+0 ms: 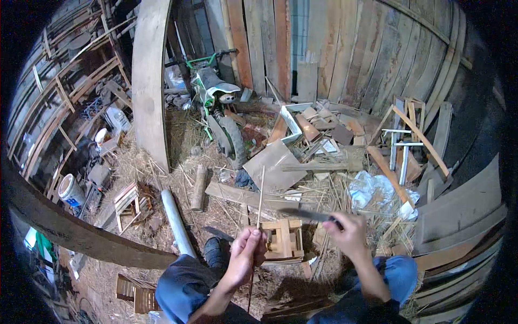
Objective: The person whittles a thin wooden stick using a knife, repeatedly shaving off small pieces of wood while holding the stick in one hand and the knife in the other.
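Observation:
My left hand point(247, 252) is closed around a thin wooden stick point(261, 197), which stands nearly upright and runs out above and below the fist. In my right hand point(349, 236) is a knife point(305, 214), gripped by its dark handle. The blade points left toward the stick, with a gap between them. Below the blade, between my knees, a small slatted wooden frame point(295, 237) rests on the straw-covered ground. My knees in blue trousers show on either side at the bottom.
Behind stands a green and white motorbike point(213, 86) by a plank wall point(361, 59). Scrap boards point(318, 127) and a plastic bag point(372, 189) lie at right. On the left are a log point(199, 189), a grey pipe point(177, 221), a white bucket point(70, 189) and another slatted frame point(132, 202).

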